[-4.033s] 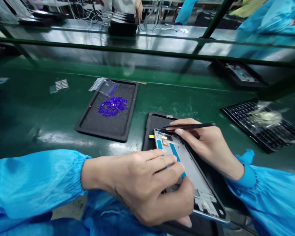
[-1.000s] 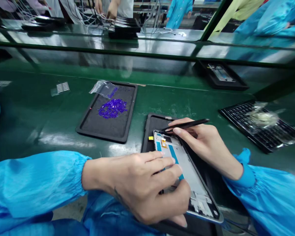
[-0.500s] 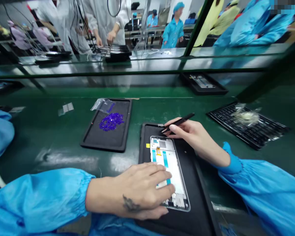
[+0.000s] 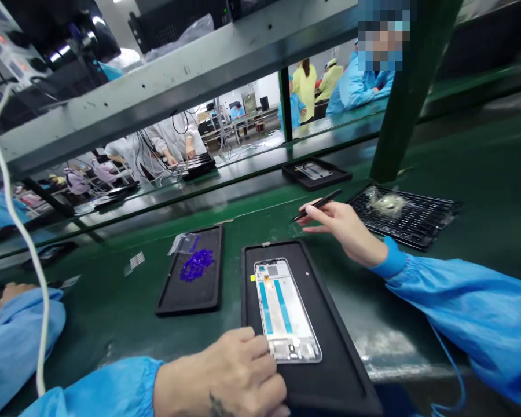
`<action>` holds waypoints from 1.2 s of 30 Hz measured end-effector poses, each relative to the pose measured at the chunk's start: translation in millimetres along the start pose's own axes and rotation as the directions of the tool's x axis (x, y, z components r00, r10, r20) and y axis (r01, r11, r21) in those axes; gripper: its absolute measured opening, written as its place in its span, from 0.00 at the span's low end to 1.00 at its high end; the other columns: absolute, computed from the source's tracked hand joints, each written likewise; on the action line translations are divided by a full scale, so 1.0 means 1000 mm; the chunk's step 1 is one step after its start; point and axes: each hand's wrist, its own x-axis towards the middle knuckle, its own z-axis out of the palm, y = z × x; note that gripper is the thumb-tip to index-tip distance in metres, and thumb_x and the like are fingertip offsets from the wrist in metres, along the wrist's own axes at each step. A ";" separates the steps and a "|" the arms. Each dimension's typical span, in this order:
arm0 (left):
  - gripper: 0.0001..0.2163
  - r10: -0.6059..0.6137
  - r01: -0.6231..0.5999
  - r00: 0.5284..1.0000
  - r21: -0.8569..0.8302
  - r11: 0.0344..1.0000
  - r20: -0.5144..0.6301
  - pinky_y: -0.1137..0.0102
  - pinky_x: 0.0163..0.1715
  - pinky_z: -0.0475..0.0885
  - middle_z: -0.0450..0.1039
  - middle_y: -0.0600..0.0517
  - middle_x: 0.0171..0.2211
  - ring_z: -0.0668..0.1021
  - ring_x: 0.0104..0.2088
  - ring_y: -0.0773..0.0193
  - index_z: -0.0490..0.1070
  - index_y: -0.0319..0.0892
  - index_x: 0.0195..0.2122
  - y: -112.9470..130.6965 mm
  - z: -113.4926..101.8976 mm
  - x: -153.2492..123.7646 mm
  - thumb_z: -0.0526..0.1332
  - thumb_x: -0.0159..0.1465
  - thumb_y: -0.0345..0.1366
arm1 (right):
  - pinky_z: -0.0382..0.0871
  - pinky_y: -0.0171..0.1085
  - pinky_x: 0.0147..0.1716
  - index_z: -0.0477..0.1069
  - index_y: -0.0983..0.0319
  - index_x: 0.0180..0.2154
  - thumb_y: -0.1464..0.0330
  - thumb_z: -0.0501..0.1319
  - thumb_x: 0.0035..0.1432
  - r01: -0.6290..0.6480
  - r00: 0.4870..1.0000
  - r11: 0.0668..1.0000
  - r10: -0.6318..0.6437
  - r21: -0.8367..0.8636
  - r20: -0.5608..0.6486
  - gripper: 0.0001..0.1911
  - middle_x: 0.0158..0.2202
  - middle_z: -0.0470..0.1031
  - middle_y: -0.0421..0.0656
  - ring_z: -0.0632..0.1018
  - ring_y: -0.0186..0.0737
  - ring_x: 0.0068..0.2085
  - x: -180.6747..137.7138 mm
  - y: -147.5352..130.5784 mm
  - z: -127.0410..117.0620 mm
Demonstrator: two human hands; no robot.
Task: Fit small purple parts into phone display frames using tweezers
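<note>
A phone mid-frame, silver-rimmed with blue adhesive strips and a small yellow tab at its left edge, lies on a black tray. By its lower left corner is my left hand, fingers curled; whatever may be under them is hidden. My right hand grips slim, pointed black tweezers above the green table, beyond the tray's upper right corner. The tweezers' tip points left, touching nothing I can make out.
To the left is a second black tray bearing purple pieces and a clear bag. A black slotted tray stands right, near a green post. A white cable hangs left; a co-worker's sleeve is there too.
My left hand has come off the phone mid-frame toward its lower left, fingers now curled. My right hand with the tweezers has moved away from the phone's top, beyond the tray. The view has tilted.
</note>
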 end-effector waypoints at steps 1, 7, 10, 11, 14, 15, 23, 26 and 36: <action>0.15 -0.025 0.024 0.999 0.040 0.999 0.027 0.66 0.23 0.55 0.62 0.55 0.22 0.65 0.24 0.66 0.62 0.42 0.26 -0.007 0.003 0.000 0.58 0.69 0.42 | 0.81 0.42 0.38 0.76 0.63 0.37 0.48 0.71 0.50 0.011 1.000 1.000 -0.011 0.000 -0.011 0.25 0.36 0.80 0.47 0.82 0.44 0.40 -0.001 -0.002 -0.004; 0.13 -0.255 0.158 0.886 0.264 0.952 0.388 0.66 0.32 0.66 0.73 0.51 0.30 0.75 0.33 0.61 0.68 0.42 0.33 -0.088 0.025 0.010 0.55 0.72 0.44 | 0.81 0.46 0.40 0.76 0.62 0.39 0.47 0.68 0.52 0.070 0.998 0.996 -0.070 -0.046 -0.001 0.25 0.37 0.81 0.47 0.83 0.47 0.41 -0.013 -0.007 -0.017; 0.13 -0.418 0.253 0.754 0.362 0.897 0.507 0.65 0.37 0.70 0.77 0.47 0.37 0.78 0.39 0.59 0.71 0.41 0.38 -0.145 0.033 0.023 0.54 0.73 0.43 | 0.80 0.45 0.40 0.76 0.62 0.40 0.48 0.66 0.54 0.116 0.992 0.989 -0.111 -0.093 0.062 0.25 0.36 0.82 0.47 0.84 0.48 0.39 -0.022 -0.006 -0.015; 0.13 -0.451 0.274 0.734 0.386 0.881 0.508 0.65 0.38 0.71 0.77 0.46 0.38 0.78 0.39 0.58 0.72 0.41 0.39 -0.165 0.035 0.028 0.54 0.73 0.43 | 0.80 0.45 0.40 0.77 0.62 0.40 0.49 0.65 0.56 0.153 0.985 0.980 -0.142 -0.129 0.094 0.23 0.36 0.82 0.47 0.84 0.48 0.39 -0.026 -0.006 -0.014; 0.12 -0.544 0.339 0.672 0.444 0.829 0.503 0.64 0.40 0.74 0.77 0.46 0.40 0.79 0.40 0.59 0.73 0.39 0.43 -0.222 0.042 0.039 0.55 0.73 0.42 | 0.78 0.44 0.42 0.78 0.61 0.40 0.54 0.60 0.63 0.314 0.941 0.904 -0.257 -0.290 0.219 0.18 0.36 0.83 0.45 0.83 0.47 0.40 -0.039 -0.004 -0.010; 0.12 -0.570 0.359 0.650 0.458 0.813 0.502 0.63 0.42 0.75 0.76 0.46 0.41 0.79 0.41 0.60 0.73 0.38 0.45 -0.239 0.045 0.041 0.56 0.73 0.42 | 0.77 0.43 0.42 0.78 0.61 0.40 0.57 0.59 0.64 0.369 0.920 0.869 -0.292 -0.329 0.261 0.16 0.37 0.83 0.45 0.83 0.46 0.40 -0.044 -0.004 -0.008; 0.13 -0.641 0.439 0.557 0.467 0.767 0.528 0.60 0.45 0.77 0.75 0.48 0.45 0.79 0.43 0.61 0.72 0.38 0.48 -0.314 0.060 0.034 0.60 0.70 0.43 | 0.74 0.36 0.40 0.76 0.62 0.45 0.67 0.59 0.67 0.566 0.794 0.741 -0.371 -0.362 0.482 0.10 0.38 0.81 0.45 0.81 0.38 0.39 -0.076 0.003 0.000; 0.15 -0.614 0.422 0.591 0.448 0.788 0.523 0.61 0.41 0.76 0.76 0.46 0.37 0.79 0.40 0.57 0.74 0.37 0.38 -0.324 0.065 0.051 0.57 0.72 0.44 | 0.73 0.34 0.39 0.75 0.64 0.45 0.67 0.58 0.68 0.611 0.749 0.706 -0.372 -0.357 0.547 0.10 0.38 0.80 0.46 0.80 0.37 0.38 -0.085 0.004 0.003; 0.15 -0.395 0.362 0.867 0.159 0.918 0.304 0.60 0.49 0.71 0.67 0.36 0.55 0.68 0.56 0.47 0.64 0.37 0.53 -0.302 0.184 0.220 0.52 0.72 0.42 | 0.70 0.30 0.36 0.71 0.62 0.46 0.59 0.54 0.71 0.727 0.665 0.497 -0.335 -0.475 0.667 0.15 0.38 0.81 0.42 0.78 0.33 0.39 -0.084 0.023 0.007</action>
